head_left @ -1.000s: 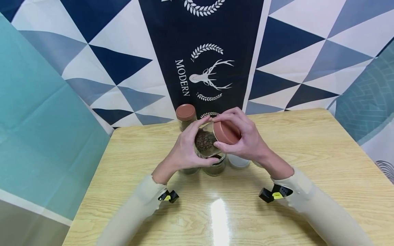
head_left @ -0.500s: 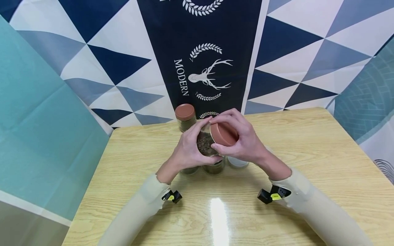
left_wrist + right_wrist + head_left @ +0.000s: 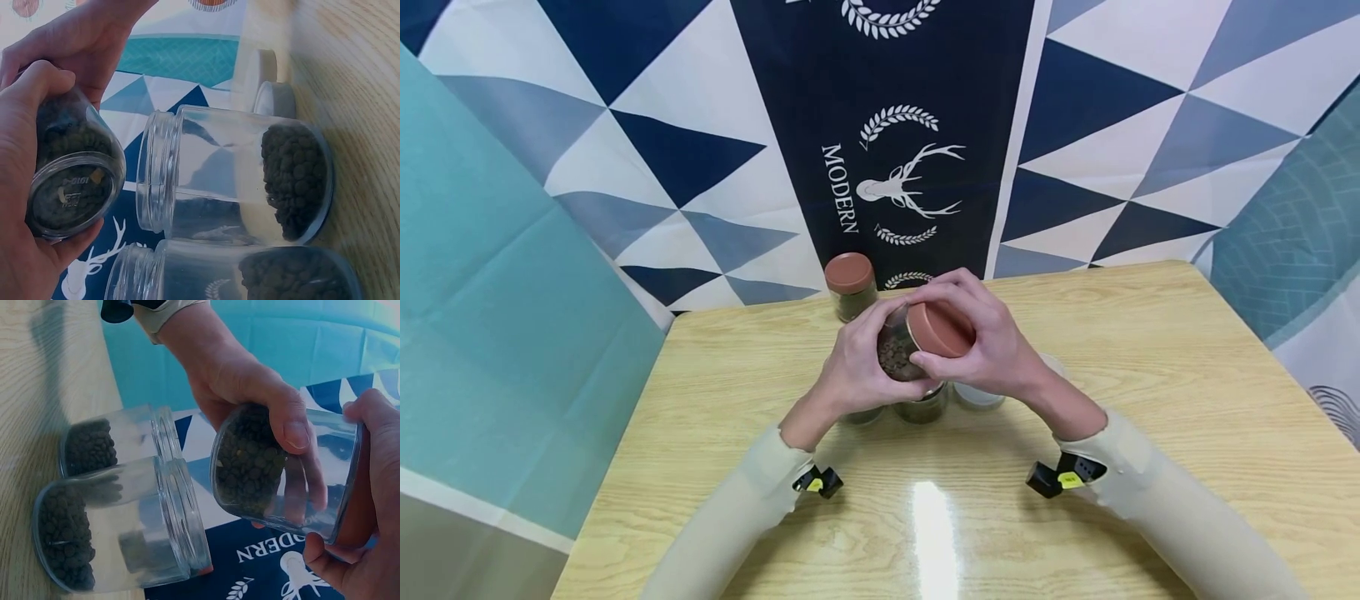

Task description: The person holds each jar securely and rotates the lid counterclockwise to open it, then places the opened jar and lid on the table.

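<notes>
Glass jar (image 3: pixel 895 352), probably rigid, slick and breakable, hangs tilted above open jars (image 3: pixel 209 165), the left hand (image 3: pixel 861 360) gripping its body and the right hand (image 3: pixel 996 337) its reddish lid (image 3: pixel 942 329), both sensible holds.

The head view looks forward and down across the table (image 3: pixel 722 383) from farther off. Both wrist views are close, low and turned sideways, facing from opposite sides; they share the held jar (image 3: pixel 259 475) and two open jars (image 3: pixel 212 175).

Open jar (image 3: pixel 922 408) partly hidden, held jar's marking (image 3: pixel 70 196) blurred
</notes>
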`<state>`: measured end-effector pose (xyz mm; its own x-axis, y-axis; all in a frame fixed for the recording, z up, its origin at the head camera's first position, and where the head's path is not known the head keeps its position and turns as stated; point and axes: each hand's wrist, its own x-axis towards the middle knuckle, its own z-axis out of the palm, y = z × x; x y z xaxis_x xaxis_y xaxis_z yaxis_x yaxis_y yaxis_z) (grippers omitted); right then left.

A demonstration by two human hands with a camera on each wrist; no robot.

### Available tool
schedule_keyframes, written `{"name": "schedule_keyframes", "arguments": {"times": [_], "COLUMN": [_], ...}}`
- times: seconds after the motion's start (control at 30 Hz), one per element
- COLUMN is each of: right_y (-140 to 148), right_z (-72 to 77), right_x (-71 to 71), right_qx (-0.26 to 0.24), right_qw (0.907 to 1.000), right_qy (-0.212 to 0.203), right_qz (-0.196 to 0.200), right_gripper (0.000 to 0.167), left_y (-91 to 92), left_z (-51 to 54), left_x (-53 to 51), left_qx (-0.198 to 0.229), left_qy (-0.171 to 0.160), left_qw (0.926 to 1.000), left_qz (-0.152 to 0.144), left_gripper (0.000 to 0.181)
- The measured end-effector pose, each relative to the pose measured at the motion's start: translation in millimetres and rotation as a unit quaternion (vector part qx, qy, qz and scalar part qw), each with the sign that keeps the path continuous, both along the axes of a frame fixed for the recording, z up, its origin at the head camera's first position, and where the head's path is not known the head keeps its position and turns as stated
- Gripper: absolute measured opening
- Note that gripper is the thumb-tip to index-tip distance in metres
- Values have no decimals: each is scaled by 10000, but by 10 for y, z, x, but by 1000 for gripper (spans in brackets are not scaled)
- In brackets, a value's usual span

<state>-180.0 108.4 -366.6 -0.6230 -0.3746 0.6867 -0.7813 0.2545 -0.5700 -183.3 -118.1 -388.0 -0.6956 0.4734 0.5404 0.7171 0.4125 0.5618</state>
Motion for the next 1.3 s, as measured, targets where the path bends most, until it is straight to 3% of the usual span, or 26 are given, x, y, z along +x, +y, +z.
{"name": "schedule_keyframes", "arguments": {"times": [0.23, 0.53, 0.97, 1.3], "right_y": [23, 137, 209, 163], "right_z": [56, 177, 271, 255], "right_x": [47, 84, 91, 105], "right_qx": [284, 701, 718, 827], "right_qw": [9993, 9925, 9770, 9763], "right_qy": [-234, -1005, -1928, -1916], "right_qz": [-8, -36, -554, -574], "right_gripper": [64, 82, 69, 61], "left_y": [-9, -12, -15, -22], "left_z": [-12, 21, 42, 19], "left_x": [-5, -46, -33, -18], "left_qx": [2, -3, -72, -171], "left_qy": [-6, 200, -10, 1], "left_qw": [10000, 9998, 10000, 9998], "left_qz": [70, 10, 47, 114], "left_gripper": [95, 97, 98, 97]}}
